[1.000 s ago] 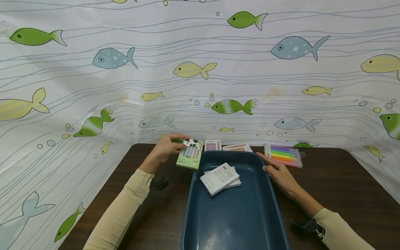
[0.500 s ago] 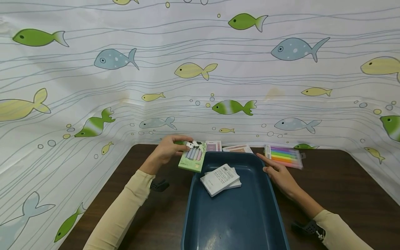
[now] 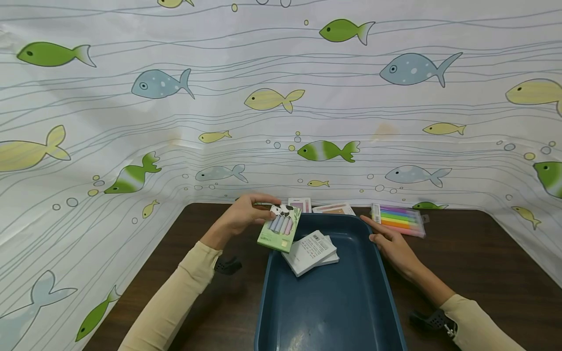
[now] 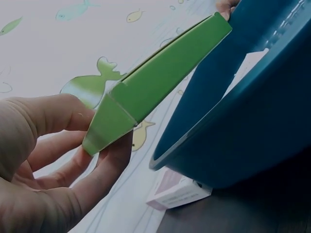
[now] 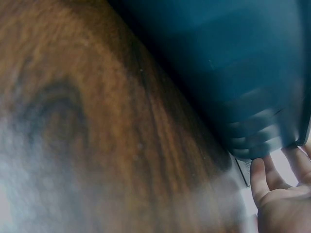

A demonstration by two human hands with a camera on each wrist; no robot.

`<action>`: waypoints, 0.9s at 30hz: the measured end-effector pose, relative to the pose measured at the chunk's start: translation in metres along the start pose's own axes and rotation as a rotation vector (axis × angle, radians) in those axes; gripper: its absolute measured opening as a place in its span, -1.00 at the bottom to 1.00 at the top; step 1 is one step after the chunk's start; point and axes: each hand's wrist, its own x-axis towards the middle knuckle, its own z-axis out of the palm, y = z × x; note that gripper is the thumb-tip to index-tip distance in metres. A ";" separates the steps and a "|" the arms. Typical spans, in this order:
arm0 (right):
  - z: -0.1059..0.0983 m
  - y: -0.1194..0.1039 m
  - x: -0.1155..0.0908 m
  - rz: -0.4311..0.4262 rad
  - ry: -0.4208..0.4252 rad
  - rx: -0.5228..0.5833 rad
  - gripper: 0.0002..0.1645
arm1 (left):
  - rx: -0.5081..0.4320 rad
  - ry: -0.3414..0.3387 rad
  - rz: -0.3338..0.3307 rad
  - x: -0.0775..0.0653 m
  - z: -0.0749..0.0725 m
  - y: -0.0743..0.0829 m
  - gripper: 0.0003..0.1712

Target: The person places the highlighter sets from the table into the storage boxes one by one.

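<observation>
My left hand (image 3: 239,219) pinches the left side of a flat green box (image 3: 281,228) between thumb and fingers. Pastel pens and a black-and-white animal are printed on the box front. The left wrist view shows the box edge-on, tilted, beside the blue tray (image 4: 228,141). In the head view the box overlaps the tray's far left corner and covers part of the white boxes (image 3: 309,251) inside. My right hand (image 3: 397,251) touches the tray's far right corner with its index finger extended along the rim. In the right wrist view, that hand's thumb rests against the tray's outer wall.
Behind the tray lie a box with a purple front (image 3: 300,204) and another pale box (image 3: 334,209). A clear pack of rainbow-coloured pens (image 3: 398,219) lies at the back right. The dark wooden table (image 3: 474,263) meets a fish-patterned cloth (image 3: 281,122) behind.
My left hand has carried the green box to the right and nearer, from beside the tray's corner to over it. My right hand has stayed at the rim.
</observation>
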 end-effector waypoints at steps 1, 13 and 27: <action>0.000 0.000 0.000 -0.001 -0.003 0.000 -0.38 | 0.002 -0.005 -0.001 0.000 0.001 0.001 -0.49; -0.001 -0.003 -0.001 -0.037 -0.031 0.008 -0.37 | -0.030 -0.019 -0.037 -0.002 0.015 0.003 -0.52; -0.002 0.000 0.002 -0.014 -0.018 0.001 -0.38 | -0.024 -0.056 -0.046 0.000 0.028 0.007 -0.51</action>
